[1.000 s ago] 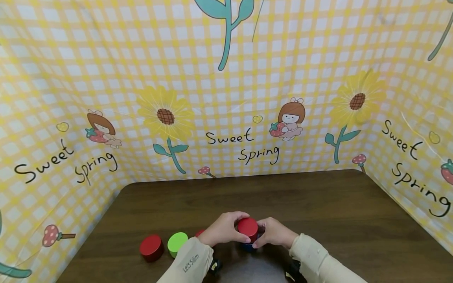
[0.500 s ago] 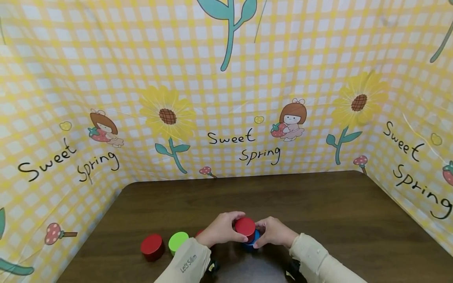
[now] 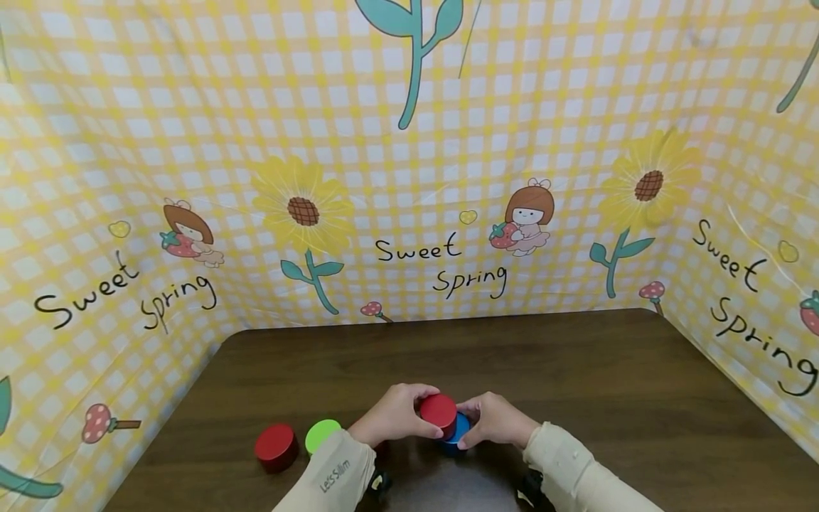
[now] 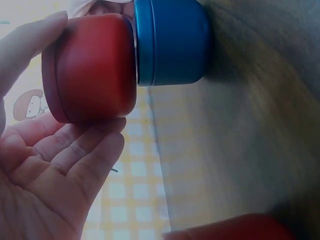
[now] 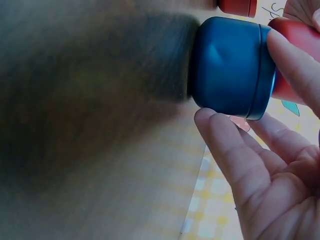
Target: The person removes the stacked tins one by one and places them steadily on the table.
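Observation:
My left hand (image 3: 393,416) grips a small red round tin (image 3: 439,412) by its sides, thumb and fingers on opposite faces. The tin is raised to the level of the lid of a blue round tin (image 3: 457,432) and shifted to its left, partly overlapping it in the head view. In the left wrist view the red tin's base sits right at the blue lid. My right hand (image 3: 499,419) holds the blue tin, thumb at the lid and fingers along the opposite side, as the right wrist view shows. The blue tin stands upright on the table.
On the brown wooden table (image 3: 544,355), another red tin (image 3: 276,448) and a lime green tin (image 3: 323,435) stand to the left. One more red tin (image 4: 245,230) is mostly hidden by the left arm in the head view. A yellow checked cloth (image 3: 409,171) surrounds the table.
The held red tin has slid left off the top of the blue tin, baring more of the blue lid. My left hand moved left with it; the right hand stayed at the blue tin.

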The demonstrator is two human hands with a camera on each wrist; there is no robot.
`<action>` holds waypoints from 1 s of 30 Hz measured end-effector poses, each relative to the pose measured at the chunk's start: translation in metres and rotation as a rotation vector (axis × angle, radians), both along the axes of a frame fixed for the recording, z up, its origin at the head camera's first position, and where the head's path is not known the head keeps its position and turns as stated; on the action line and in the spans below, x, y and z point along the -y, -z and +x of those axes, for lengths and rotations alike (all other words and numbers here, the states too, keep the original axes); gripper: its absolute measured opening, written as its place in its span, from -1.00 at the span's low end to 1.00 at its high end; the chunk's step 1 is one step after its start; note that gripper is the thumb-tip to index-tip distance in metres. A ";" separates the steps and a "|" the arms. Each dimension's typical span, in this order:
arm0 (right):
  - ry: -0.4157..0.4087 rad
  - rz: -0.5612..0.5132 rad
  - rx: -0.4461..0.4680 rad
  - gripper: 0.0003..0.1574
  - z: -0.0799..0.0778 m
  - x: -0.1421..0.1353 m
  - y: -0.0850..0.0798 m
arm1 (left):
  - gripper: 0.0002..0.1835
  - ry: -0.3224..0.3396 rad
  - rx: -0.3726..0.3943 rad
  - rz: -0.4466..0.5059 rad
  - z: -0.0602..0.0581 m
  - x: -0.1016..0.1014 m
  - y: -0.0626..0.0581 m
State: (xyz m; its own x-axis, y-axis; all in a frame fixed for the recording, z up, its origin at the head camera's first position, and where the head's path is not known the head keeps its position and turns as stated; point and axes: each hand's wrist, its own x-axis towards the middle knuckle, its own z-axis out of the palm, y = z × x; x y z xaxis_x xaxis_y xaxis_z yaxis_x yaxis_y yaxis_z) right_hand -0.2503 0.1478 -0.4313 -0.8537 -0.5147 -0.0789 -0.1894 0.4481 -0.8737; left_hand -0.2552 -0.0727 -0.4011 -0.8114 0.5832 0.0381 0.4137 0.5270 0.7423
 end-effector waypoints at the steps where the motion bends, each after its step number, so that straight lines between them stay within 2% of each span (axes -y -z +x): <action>1: 0.000 0.002 -0.001 -0.30 0.000 0.000 -0.001 | -0.39 -0.003 0.001 0.001 0.000 0.000 0.000; 12: 0.013 0.042 -0.003 -0.31 0.004 0.001 -0.007 | -0.37 -0.009 -0.021 -0.022 0.001 0.007 -0.004; 23: 0.020 0.038 0.019 -0.34 0.005 0.002 -0.005 | -0.40 -0.010 0.032 -0.051 0.003 0.022 -0.007; 30: 0.026 0.065 -0.012 -0.36 0.005 0.003 -0.006 | -0.41 0.000 0.028 -0.081 0.003 0.035 -0.006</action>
